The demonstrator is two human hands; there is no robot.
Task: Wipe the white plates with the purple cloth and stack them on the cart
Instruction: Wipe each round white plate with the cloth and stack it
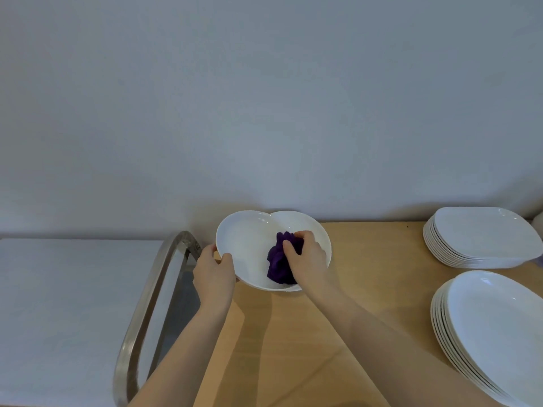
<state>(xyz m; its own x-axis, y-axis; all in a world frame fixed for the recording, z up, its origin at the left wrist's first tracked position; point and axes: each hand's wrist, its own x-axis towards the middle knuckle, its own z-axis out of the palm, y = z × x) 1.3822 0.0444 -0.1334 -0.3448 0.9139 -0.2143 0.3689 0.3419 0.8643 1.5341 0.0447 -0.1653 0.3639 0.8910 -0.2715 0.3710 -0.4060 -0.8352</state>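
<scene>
A white heart-shaped plate (249, 245) is held tilted above the wooden table's left end. My left hand (214, 271) grips its left rim, thumb over the edge. My right hand (308, 259) holds a bunched purple cloth (279, 262) and presses it against the inside of the plate. To the left stands the cart (58, 304) with a white top and a metal handle (147, 304); no plates show on it.
A stack of several squarish white plates (482, 239) sits at the back right of the wooden table (367, 289). Another stack of oval white plates (493, 333) lies at the front right. A plain wall rises close behind the table.
</scene>
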